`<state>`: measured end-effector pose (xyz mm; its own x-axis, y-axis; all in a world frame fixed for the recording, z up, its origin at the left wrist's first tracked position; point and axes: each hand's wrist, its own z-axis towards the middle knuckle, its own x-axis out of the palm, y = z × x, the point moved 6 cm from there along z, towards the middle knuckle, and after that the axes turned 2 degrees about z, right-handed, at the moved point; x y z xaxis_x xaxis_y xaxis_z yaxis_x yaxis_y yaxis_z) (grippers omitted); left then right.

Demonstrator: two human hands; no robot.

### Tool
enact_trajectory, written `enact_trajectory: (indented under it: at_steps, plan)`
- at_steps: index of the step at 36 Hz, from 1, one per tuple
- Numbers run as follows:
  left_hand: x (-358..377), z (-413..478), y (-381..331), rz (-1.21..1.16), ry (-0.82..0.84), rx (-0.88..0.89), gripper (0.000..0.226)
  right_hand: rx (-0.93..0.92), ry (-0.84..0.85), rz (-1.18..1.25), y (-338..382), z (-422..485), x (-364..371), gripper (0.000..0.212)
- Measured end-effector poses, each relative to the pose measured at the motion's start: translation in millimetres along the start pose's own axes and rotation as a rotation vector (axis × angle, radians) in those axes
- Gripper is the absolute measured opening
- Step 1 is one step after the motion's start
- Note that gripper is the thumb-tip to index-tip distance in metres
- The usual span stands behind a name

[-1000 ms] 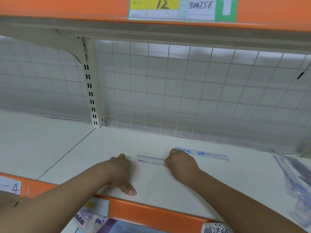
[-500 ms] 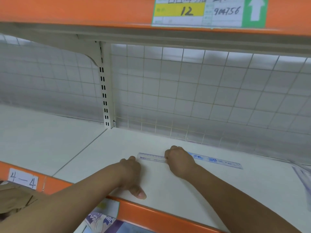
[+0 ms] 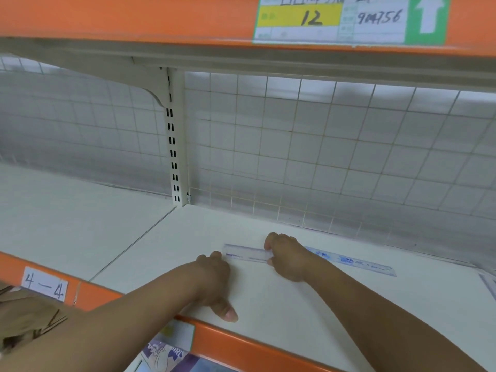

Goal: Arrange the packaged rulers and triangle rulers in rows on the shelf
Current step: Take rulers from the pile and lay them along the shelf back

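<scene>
Looks down from the head view onto a white shelf [image 3: 268, 331], right hand [image 3: 287, 260] pinching a clear packaged ruler [image 3: 247, 255] lying flat mid-shelf, left hand [image 3: 214, 269] curled at its left end, grip hidden, blue ruler [image 3: 349, 261] just behind rightward; likely only starts the first row.

A price label [image 3: 330, 20] hangs above a wire grid [image 3: 322, 135] and slotted upright [image 3: 174, 146].
</scene>
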<state>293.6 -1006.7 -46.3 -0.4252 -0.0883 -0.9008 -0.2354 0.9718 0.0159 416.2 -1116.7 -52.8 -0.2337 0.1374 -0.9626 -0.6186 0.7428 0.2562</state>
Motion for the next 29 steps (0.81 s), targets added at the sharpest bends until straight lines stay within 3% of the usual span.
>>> enact_trajectory:
  at_steps: [8, 16, 29]
  plan:
    - [0.5, 2.8, 0.4, -0.005, 0.007, -0.003, 0.086, 0.002, -0.217, -0.061, -5.2, 14.5, -2.0, 0.029]
    - [-0.7, 0.9, 0.4, -0.026, -0.003, -0.008, 0.086, -0.026, -0.236, -0.170, -11.1, 25.7, -4.8, 0.031]
    - [-0.3, 0.5, 0.0, -0.023, 0.007, -0.012, 0.085, -0.036, -0.220, -0.139, -7.6, 26.3, 0.6, 0.032]
